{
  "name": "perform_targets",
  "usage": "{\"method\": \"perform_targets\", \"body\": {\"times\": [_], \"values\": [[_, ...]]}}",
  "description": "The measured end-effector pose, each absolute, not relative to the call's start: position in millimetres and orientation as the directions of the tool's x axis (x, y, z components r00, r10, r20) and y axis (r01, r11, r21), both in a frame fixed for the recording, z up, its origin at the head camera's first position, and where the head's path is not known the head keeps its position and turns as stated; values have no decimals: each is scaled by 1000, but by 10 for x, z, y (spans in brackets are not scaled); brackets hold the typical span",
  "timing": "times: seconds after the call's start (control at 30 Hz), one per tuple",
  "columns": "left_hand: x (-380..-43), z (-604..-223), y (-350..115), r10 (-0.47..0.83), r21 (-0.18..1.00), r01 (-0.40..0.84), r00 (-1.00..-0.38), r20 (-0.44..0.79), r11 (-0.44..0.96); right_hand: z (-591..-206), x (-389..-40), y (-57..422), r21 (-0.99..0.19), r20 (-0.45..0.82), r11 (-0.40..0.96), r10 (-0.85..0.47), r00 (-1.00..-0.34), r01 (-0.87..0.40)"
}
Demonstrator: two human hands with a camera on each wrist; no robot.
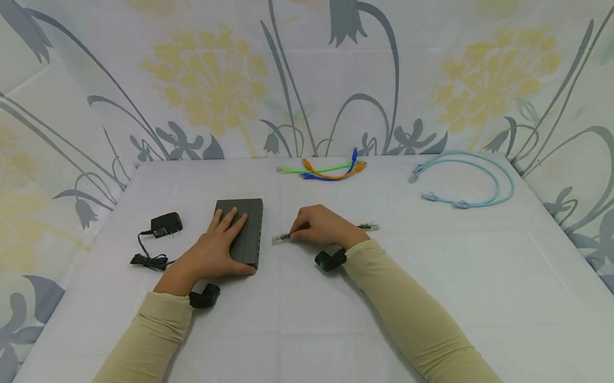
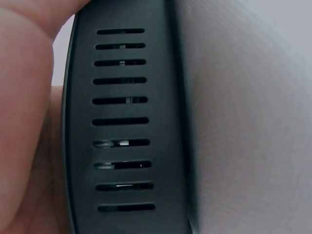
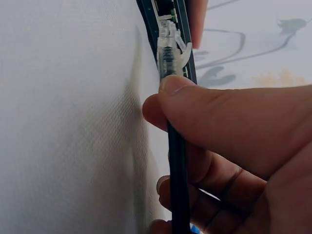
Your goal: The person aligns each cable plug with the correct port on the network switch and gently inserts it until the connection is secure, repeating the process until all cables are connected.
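Observation:
A dark grey network switch (image 1: 249, 229) lies on the white table, its long side with ports facing right. My left hand (image 1: 211, 249) rests on it with fingers spread and straight across the top, thumb along the near end. Vent slots on the switch's wall (image 2: 122, 121) fill the left wrist view. My right hand (image 1: 321, 223) pinches a short black Ethernet cable (image 3: 179, 185) between thumb and fingers, just behind its clear plug (image 3: 168, 53). That plug points left at the port side, overlapping the ports in the right wrist view. The cable's other plug (image 1: 369, 227) sticks out past the wrist.
A black power adapter (image 1: 166, 224) with a bundled cord (image 1: 150, 262) lies left of the switch. Green, orange and blue short cables (image 1: 332, 170) lie together at the back. Light blue cables (image 1: 496, 182) curve at the right. Patterned cloth (image 1: 309, 77) hangs behind the table.

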State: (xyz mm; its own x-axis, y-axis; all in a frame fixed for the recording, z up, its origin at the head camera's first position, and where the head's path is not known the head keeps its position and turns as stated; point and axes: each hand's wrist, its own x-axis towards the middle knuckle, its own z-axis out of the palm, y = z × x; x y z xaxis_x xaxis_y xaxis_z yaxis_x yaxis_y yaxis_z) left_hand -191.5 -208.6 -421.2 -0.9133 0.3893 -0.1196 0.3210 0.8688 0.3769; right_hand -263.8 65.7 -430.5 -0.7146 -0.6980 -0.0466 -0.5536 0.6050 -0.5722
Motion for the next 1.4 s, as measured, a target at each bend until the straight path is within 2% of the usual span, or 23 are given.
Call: {"method": "perform_targets", "body": {"times": [0.73, 1.4], "values": [[-1933, -4235, -2099, 383, 376, 311, -914, -132, 873, -4242, -2552, 593, -572, -117, 610, -723, -681, -549], [-1927, -4226, -2092, 375, 374, 300, -916, -144, 877, -4207, -2397, 424, -527, -126, 561, -794, -594, -638]]}}
